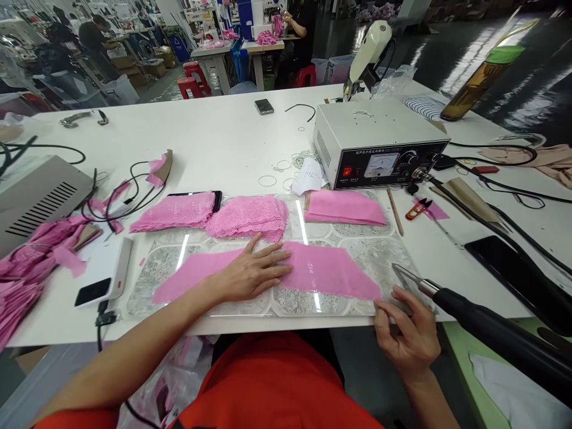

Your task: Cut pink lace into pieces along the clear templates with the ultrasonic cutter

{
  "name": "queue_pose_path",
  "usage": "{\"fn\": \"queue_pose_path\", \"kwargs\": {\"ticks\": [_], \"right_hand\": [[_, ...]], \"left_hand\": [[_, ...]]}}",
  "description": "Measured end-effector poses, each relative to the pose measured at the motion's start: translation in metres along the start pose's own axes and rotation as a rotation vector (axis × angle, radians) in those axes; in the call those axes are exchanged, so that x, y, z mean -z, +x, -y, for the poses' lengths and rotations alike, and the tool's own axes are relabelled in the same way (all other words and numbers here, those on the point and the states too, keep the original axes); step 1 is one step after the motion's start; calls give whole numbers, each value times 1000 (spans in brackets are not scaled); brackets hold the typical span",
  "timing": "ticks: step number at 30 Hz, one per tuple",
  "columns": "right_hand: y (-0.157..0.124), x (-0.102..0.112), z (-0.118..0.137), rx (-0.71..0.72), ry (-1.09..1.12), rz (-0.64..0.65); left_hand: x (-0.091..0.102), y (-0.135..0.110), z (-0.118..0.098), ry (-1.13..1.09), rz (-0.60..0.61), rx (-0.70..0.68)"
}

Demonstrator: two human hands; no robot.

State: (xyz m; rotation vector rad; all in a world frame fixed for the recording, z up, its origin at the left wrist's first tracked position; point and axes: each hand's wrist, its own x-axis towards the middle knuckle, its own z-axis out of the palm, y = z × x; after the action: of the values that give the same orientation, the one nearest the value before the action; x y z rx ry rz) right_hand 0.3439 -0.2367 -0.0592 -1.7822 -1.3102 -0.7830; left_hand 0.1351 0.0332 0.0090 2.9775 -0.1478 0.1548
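A long pink fabric piece (330,271) with slanted ends lies on the grey marble-patterned mat (384,253) at the table's near edge. My left hand (254,271) rests flat across its middle, fingers stretched out. At the fabric's right corner, my right hand (406,330) has thumb and fingers closed on the edge. Just beside that hand is a black-handled tool (482,325) with a pointed metal tip over the mat; whether the hand touches it I cannot tell. Behind the piece lie a lace-edged pink stack (248,217), another pink stack (179,213) and folded pink fabric (344,207).
A metal control box (393,143) with a dial stands behind the mat, its cable running right. Orange thread snips (419,208), a dark phone (522,283) and a bottle (482,83) are at right. A white power bank (105,271) and bunched pink fabric (36,262) lie left.
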Motion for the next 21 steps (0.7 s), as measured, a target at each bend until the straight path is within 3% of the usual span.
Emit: {"fn": "queue_pose_path", "kwargs": {"ticks": [12,19,21], "right_hand": [[0,-3,1,-34,15,-23],[1,5,5,-117,32,-66],[-8,8,3,-202,40,-83]], "left_hand": [[3,5,-1,51,0,-42],[-2,48,-13,-7,-42,-188],[-6,62,-19,-37,-32,-226]]}}
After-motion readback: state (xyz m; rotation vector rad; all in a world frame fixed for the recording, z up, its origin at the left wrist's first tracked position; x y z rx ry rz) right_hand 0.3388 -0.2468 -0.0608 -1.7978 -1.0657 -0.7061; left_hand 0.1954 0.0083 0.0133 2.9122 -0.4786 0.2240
